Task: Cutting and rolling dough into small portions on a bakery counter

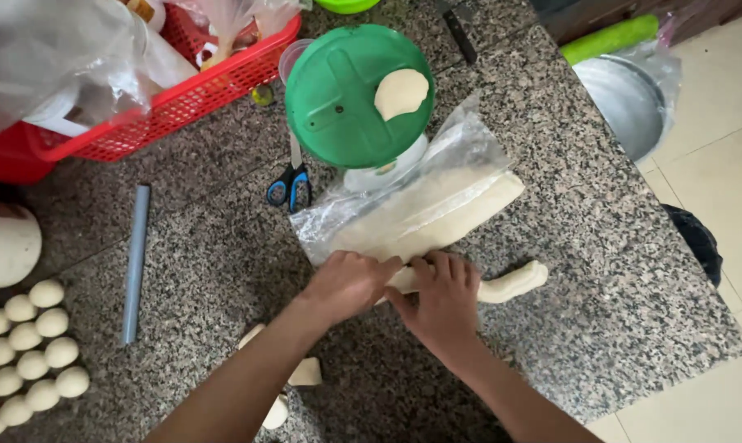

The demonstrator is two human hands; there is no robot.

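My left hand [348, 283] and my right hand [441, 299] meet on a pale rope of dough [512, 284] that lies on the speckled granite counter [600, 246]; both grip it side by side, and its right end sticks out past my right hand. Just behind the hands lies a big slab of dough [437, 215] half covered by a clear plastic bag [457, 156]. Small cut pieces of dough [305, 373] lie under my left forearm.
Several dough balls [31, 353] sit in rows at the left edge. A grey rolling tube [135, 262], blue-handled scissors [290, 187], a green round lid [346, 94] with a dough disc [401, 93] and a red basket [182, 90] stand behind. A metal bowl [625, 102] sits off the counter's right edge.
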